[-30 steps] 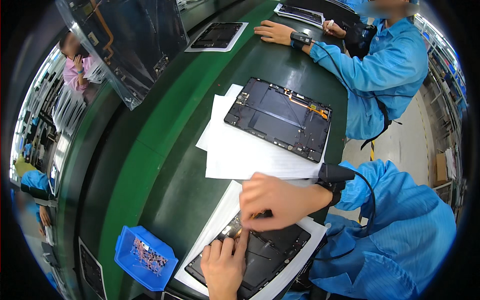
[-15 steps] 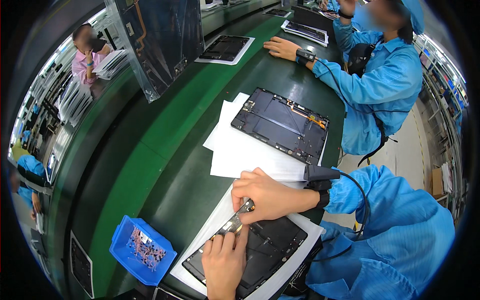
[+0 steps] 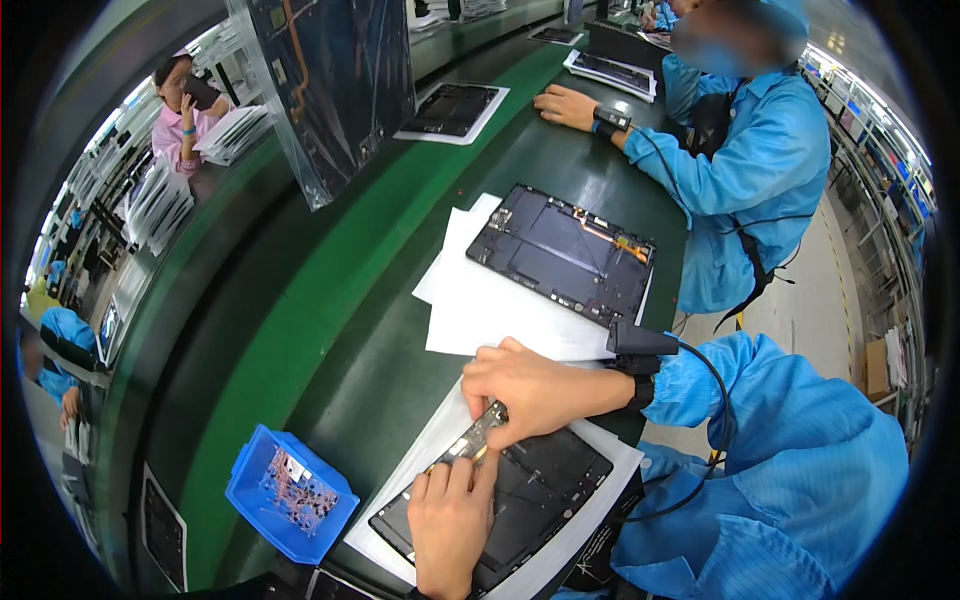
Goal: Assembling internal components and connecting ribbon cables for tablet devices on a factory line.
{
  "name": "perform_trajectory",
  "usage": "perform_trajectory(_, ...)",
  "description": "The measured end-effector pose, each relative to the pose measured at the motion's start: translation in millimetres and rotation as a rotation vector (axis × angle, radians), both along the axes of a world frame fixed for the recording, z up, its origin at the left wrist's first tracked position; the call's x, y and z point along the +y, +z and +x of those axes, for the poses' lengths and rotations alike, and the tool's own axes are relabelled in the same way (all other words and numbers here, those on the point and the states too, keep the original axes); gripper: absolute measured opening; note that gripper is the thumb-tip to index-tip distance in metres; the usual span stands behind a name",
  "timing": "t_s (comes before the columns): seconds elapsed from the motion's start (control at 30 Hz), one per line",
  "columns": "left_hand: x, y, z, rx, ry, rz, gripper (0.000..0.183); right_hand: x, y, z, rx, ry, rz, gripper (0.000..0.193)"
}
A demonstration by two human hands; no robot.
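A black tablet housing (image 3: 548, 478) lies inside up on white sheets in front of me. Along its far-left edge sits a narrow circuit board (image 3: 470, 437) with metallic and yellowish patches. My right hand (image 3: 525, 392) comes in from the right and pinches the board's upper end between thumb and fingers. Lower down, my left hand (image 3: 450, 515) rests over the housing with its fingers bent and close together on the board's lower part. The left index fingertip nearly meets the right thumb. Both hands hide much of the board.
A blue bin (image 3: 290, 495) of small wired parts stands at the left. Beyond my right hand, another open housing (image 3: 560, 252) lies on white paper (image 3: 470, 320). A bagged panel (image 3: 325, 90) hangs over the green bench (image 3: 345, 350). A co-worker in blue (image 3: 750, 165) sits at the far right.
Both hands keep their places on the board, with only slight finger shifts. The view has moved a little, and the co-worker at the far right has leaned the head lower.
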State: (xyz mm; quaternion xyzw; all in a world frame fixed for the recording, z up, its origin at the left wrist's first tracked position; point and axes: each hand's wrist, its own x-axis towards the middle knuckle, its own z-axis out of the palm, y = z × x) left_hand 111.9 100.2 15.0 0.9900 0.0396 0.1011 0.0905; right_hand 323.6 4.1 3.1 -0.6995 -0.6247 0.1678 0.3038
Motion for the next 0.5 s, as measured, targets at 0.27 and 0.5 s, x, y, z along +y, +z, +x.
perform_trajectory(0.27,-4,4,-8,0.041,0.007,0.021,0.038,-5,2,-13,-0.060,-0.049,0.083,0.022)
perform_trajectory(0.5,-70,60,-74,-0.029,0.601,0.024,0.037,-83,29,-21,-0.022,-0.265,0.060,0.016)
